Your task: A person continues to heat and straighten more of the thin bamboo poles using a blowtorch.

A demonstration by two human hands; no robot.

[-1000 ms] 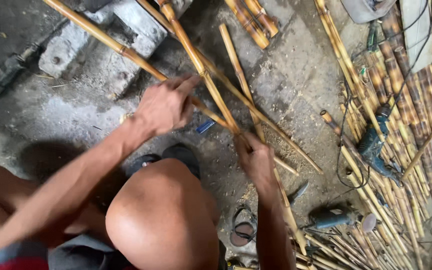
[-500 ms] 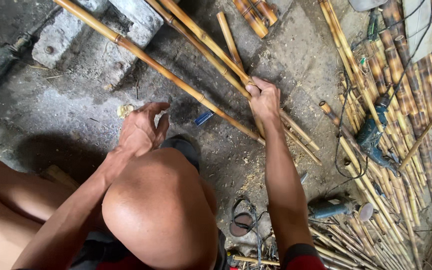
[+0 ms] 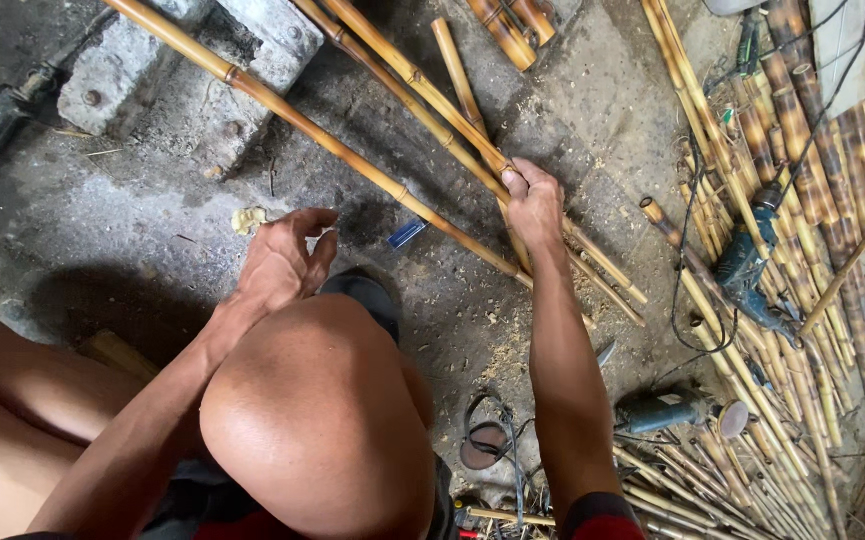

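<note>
1. A bamboo pole (image 3: 433,100) is gripped by the right hand (image 3: 535,205), fingers closed round it.
2. The pole's long axis runs diagonally, up-left from the grip across the concrete floor (image 3: 153,240).
3. The left hand (image 3: 283,265) is held loosely open, empty, apart from a second pole (image 3: 293,120).

light: soft daylight | shadows: faint, under knee | focus: sharp

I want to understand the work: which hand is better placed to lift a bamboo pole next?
Right, probably. The right hand already rests on the bamboo poles on the floor, while the left hand hangs open and empty near the knee.
</note>
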